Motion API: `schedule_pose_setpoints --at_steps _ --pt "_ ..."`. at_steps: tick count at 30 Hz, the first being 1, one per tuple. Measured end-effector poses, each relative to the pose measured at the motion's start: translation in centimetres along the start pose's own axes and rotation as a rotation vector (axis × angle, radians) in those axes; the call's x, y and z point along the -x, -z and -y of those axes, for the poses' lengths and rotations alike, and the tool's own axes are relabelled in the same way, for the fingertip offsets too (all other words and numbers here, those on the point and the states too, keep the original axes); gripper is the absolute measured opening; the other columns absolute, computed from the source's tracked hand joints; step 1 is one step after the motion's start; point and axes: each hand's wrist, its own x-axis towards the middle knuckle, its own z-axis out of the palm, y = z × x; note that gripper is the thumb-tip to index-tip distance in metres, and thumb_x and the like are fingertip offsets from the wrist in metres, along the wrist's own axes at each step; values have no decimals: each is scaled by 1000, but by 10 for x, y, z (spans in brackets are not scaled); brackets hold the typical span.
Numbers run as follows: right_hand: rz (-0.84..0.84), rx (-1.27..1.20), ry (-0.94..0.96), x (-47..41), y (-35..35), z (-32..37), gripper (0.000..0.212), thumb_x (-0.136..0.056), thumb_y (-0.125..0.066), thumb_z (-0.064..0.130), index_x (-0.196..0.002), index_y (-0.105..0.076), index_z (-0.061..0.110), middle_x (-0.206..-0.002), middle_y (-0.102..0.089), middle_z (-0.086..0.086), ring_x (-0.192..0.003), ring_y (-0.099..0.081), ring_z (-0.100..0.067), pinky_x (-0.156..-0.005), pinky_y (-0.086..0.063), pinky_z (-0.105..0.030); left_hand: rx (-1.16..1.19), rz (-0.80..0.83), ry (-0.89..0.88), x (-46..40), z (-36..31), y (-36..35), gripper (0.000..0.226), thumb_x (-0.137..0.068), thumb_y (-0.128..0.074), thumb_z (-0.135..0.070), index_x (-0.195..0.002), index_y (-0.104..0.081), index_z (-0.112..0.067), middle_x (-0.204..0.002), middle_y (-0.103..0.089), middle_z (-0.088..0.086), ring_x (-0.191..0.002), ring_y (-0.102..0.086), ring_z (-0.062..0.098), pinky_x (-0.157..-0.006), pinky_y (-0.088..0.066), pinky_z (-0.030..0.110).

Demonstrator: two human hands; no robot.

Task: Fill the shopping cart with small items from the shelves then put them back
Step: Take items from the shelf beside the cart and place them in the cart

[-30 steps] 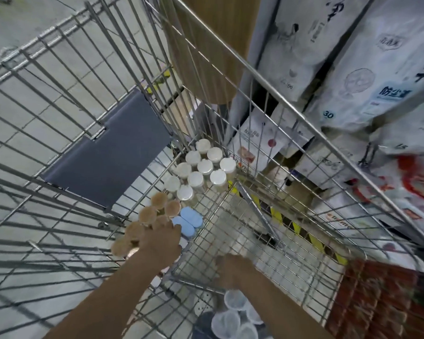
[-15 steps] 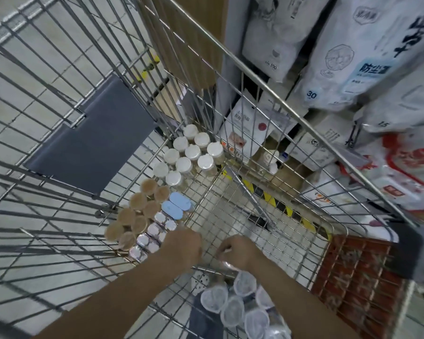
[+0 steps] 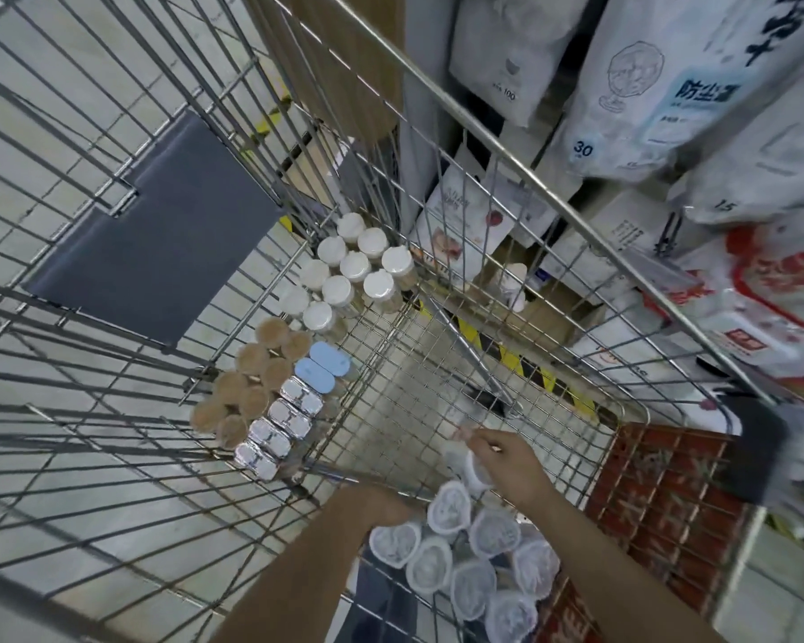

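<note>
Both hands withdrawn toward cart [image 3: 507, 150] near edge: right hand [image 3: 511, 461] pinches clear cup [image 3: 476, 471]; left hand [image 3: 377, 505] grip indiscernible; mesh floor [image 3: 414, 392] beyond.

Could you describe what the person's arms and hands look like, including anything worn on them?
Both forearms are bare up to the frame edge: no sleeves, gloves, watch or bracelets show. The right hand shows no rings on its visible fingers. The left hand is mostly hidden behind the cart's wire rim, so rings there cannot be told.
</note>
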Motion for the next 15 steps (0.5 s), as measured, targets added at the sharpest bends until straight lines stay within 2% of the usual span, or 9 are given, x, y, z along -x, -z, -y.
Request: schedule_pose_setpoints --at_steps 3,4,5,7,9,11,12,13,15 --pt "-32 -56 -33 1 3 -3 21 -97 -54 21 -82 -68 22 -61 -57 22 -67 -50 2 -59 -35 -10 37 -27 0 -1 -1 -5 58 -86 -58 -56 -120 -61 -10 -110 -65 7 -101 -62 22 -90 -51 34" --pt "-47 -77 -45 1 3 -3 22 -97 -53 20 -80 -67 22 -55 -55 22 -64 -47 3 -57 -34 -10 44 -45 1 -1 -2 -4 54 -87 -60 -52 -118 -62 -9 -102 -66 7 -94 -63 20 -87 -53 33" --pt "-57 -96 -49 2 4 -4 23 -97 -53 18 -78 -65 22 -54 -54 22 -63 -46 3 -57 -33 -10 39 -60 7 1 -5 -2 50 -88 -60 -48 -118 -62 -8 -102 -66 7 -94 -63 21 -88 -53 34" --pt "-79 -140 -52 6 7 0 19 -97 -51 15 -85 -65 18 -73 -62 17 -74 -53 -2 -65 -38 -15 78 -94 17 8 -5 6 44 -90 -59 -40 -119 -61 -7 -116 -64 10 -101 -62 23 -94 -51 36" --pt "-128 -194 -73 16 12 5 15 -96 -52 15 -90 -65 16 -94 -64 2 -91 -56 -13 -79 -42 -26 138 -142 3 25 -5 17 39 -90 -60 -37 -111 -60 -5 -106 -63 8 -90 -61 22 -85 -53 29" --pt "-161 -233 -77 34 19 17 15 -96 -52 16 -92 -66 16 -99 -63 -2 -97 -55 -20 -86 -41 -30 194 -252 -27 49 -3 32 33 -86 -64 -36 -99 -56 -7 -87 -55 2 -73 -55 15 -59 -48 20" --pt "-175 -249 -80 44 23 24 16 -96 -50 16 -93 -67 16 -100 -63 -2 -98 -55 -22 -88 -43 -32 244 -318 -39 60 -2 38 37 -81 -68 -37 -100 -53 -9 -87 -52 3 -71 -54 14 -49 -42 18" --pt "-186 -278 -88 54 27 30 19 -97 -49 16 -94 -68 17 -100 -62 -2 -98 -56 -24 -89 -47 -38 314 -377 -57 72 -1 42 44 -76 -72 -38 -104 -51 -11 -92 -52 5 -74 -56 16 -46 -39 18" --pt "-207 -359 -104 83 35 47 23 -97 -48 18 -88 -69 25 -96 -62 2 -97 -57 -24 -92 -50 -50 475 -431 -156 104 -3 48 55 -71 -77 -34 -112 -53 -7 -102 -57 8 -77 -60 16 -47 -44 17"
